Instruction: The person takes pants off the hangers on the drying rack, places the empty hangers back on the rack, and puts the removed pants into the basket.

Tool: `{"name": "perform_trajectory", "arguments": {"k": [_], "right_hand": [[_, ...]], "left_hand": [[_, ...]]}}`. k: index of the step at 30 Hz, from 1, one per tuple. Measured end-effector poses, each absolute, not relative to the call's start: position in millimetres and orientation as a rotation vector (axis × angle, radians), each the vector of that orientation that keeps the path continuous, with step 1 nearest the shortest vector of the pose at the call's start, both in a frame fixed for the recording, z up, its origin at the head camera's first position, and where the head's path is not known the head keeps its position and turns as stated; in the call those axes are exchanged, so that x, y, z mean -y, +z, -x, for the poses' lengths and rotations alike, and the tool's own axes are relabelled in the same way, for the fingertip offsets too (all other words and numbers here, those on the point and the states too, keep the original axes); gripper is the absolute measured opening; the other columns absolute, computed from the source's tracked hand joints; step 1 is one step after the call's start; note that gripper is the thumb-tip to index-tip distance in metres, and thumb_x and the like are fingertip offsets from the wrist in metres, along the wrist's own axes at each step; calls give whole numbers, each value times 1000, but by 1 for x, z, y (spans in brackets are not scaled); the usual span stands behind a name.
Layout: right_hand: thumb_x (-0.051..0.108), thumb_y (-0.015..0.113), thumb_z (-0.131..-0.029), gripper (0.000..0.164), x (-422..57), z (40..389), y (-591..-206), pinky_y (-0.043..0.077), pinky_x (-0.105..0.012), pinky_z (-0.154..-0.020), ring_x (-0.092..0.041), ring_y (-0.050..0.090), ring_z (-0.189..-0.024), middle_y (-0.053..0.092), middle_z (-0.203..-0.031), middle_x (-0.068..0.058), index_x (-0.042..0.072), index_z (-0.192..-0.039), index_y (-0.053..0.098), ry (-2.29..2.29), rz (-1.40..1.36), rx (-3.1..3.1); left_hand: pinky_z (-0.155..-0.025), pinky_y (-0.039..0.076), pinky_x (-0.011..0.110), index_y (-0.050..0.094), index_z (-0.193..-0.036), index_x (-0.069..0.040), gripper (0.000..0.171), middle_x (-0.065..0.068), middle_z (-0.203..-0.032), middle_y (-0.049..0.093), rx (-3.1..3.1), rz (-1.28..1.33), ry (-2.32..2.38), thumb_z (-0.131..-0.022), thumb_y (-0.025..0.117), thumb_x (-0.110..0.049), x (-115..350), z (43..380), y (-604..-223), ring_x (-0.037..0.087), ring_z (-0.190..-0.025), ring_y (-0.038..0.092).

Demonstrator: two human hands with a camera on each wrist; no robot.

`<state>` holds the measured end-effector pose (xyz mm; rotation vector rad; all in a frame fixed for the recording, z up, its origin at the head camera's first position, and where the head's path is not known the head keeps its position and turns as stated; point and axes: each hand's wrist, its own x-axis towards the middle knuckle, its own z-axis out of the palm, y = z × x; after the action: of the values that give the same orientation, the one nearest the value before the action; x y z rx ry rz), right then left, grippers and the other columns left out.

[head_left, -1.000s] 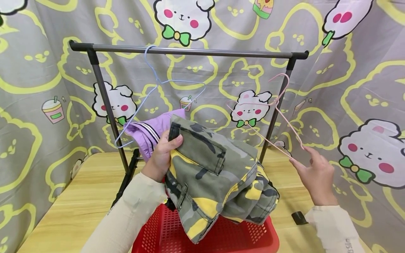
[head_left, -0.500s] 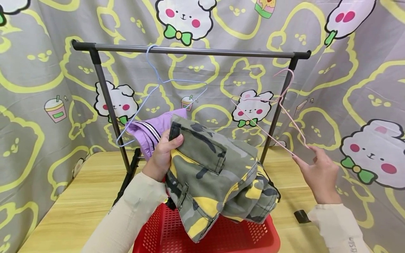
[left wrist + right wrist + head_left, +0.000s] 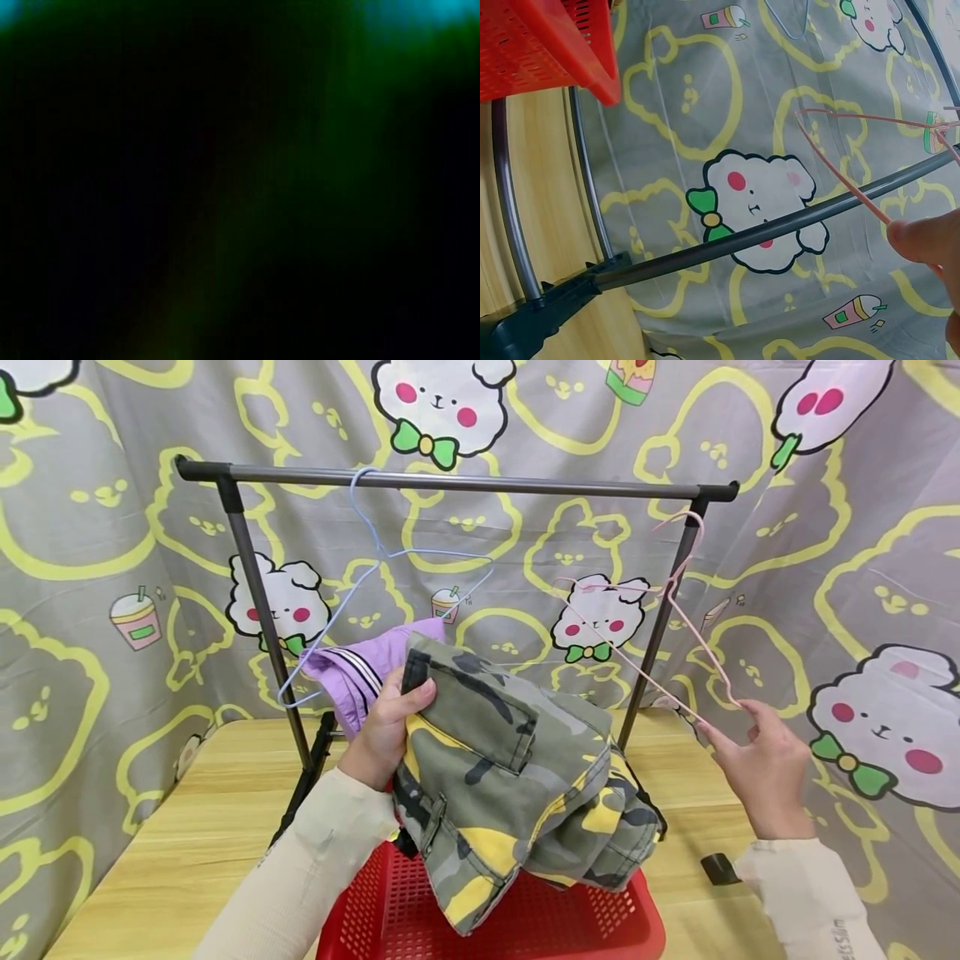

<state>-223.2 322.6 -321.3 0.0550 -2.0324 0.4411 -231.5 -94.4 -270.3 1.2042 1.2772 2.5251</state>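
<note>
Left hand (image 3: 386,727) pinches camouflage garment (image 3: 510,752) above red basket (image 3: 647,917); garment obscures part of basket interior. Right hand (image 3: 771,768) pinches pink hanger (image 3: 670,587).

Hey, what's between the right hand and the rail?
The pink hanger: in the head view the right hand pinches one corner of it, and its top shows just below the rail.

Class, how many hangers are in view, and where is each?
2: the blue hanger hangs from the rail; the right hand holds the pink hanger. Some may be hidden.
</note>
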Motion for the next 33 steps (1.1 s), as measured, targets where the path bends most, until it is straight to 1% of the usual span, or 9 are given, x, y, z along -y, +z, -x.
{"name": "perform_trajectory", "arguments": {"k": [4, 9, 12, 18, 22, 26, 30, 33], "right_hand": [[14, 84, -62, 57, -322, 225, -319, 25, -32, -49, -23, 40, -54, 52, -68, -16, -5, -109, 59, 431, -62, 2014], [14, 85, -61, 57, -322, 228, -316, 24, -32, -47, -21, 37, -50, 51, -66, -16, -5, -109, 59, 419, -71, 1982], [14, 85, -61, 57, -322, 230, -313, 23, -31, -48, -22, 38, -51, 51, -66, -16, -5, -109, 59, 427, -73, 1967], [14, 84, -63, 57, -321, 231, -307, 21, -26, -50, -23, 38, -52, 52, -67, -17, -6, -109, 58, 436, -73, 1946], [13, 84, -62, 58, -319, 231, -302, 23, -31, -54, -27, 42, -54, 54, -71, -20, -6, -110, 58, 453, -79, 1944], [13, 84, -62, 58, -318, 232, -296, 22, -34, -53, -29, 43, -53, 54, -72, -20, -6, -110, 57, 449, -79, 1944], [14, 84, -63, 58, -318, 232, -292, 20, -33, -53, -24, 38, -52, 50, -66, -17, -6, -111, 57, 460, -60, 1945], [17, 84, -64, 59, -318, 233, -289, 19, -32, -52, -15, 33, -52, 48, -65, -15, -4, -111, 57, 463, -45, 1945]], "left_hand": [[-76, 49, 27, 58, -102, -8, 17, 3, -92, 63, -1308, -1202, 2526, -89, 58, -18, 95, 231, -270, 14, -83, 61], [-76, 49, 27, 58, -103, -8, 19, 3, -92, 64, -1325, -1186, 2532, -87, 60, -19, 95, 232, -270, 14, -83, 61], [-76, 49, 27, 59, -102, -8, 18, 3, -92, 64, -1333, -1184, 2520, -88, 59, -18, 96, 232, -270, 14, -82, 61], [-75, 49, 27, 60, -100, -8, 13, 3, -91, 64, -1364, -1181, 2491, -90, 55, -15, 97, 230, -269, 14, -82, 61], [-75, 49, 28, 59, -100, -8, 13, 3, -92, 64, -1392, -1162, 2474, -90, 54, -13, 97, 228, -269, 15, -82, 61], [-74, 50, 28, 60, -100, -7, 13, 4, -91, 65, -1460, -1105, 2449, -90, 55, -13, 97, 225, -269, 16, -81, 62], [-72, 50, 27, 61, -96, -8, 10, 4, -87, 65, -1528, -1077, 2419, -89, 55, -13, 97, 223, -271, 15, -77, 63], [-71, 49, 27, 61, -94, -9, 8, 2, -84, 65, -1566, -1090, 2398, -89, 55, -12, 97, 222, -274, 14, -76, 62]]}}
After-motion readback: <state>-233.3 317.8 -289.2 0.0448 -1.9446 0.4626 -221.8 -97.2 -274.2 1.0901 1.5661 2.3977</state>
